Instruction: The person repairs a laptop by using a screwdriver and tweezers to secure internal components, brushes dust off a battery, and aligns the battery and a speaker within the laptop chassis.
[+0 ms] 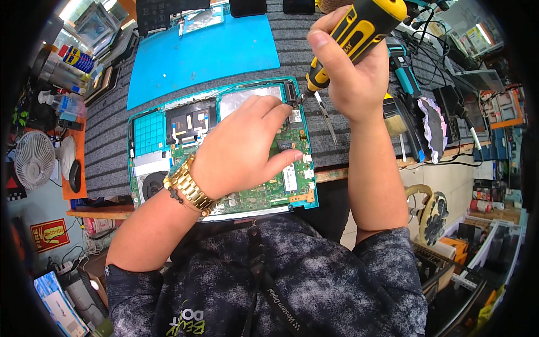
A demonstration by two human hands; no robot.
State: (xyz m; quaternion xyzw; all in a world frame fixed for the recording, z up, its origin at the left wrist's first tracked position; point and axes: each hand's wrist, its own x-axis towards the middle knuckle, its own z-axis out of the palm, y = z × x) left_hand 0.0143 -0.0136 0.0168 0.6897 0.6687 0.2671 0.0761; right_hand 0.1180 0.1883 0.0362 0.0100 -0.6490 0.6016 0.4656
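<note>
My right hand (pixel 353 78) grips a yellow-and-black screwdriver (pixel 365 31), angled down at the top right corner of an opened teal laptop chassis (pixel 146 140), near a small black component (pixel 290 92). My left hand (pixel 241 146), with a gold watch on the wrist, rests over the laptop, thumb apart on the green circuit board (pixel 264 191) and fingertips beside that corner; the middle of the board is hidden under it. Metal tweezers (pixel 327 118) lie just right of the chassis on a striped grey mat (pixel 106 151).
A blue silicone mat (pixel 185 59) lies behind the laptop. To the right are a teal tool (pixel 404 70), a brush (pixel 396 121), crumpled material (pixel 432 126) and cables. Spray cans, bottles and a white fan (pixel 35 160) crowd the left side. The wooden bench edge (pixel 331 173) runs in front.
</note>
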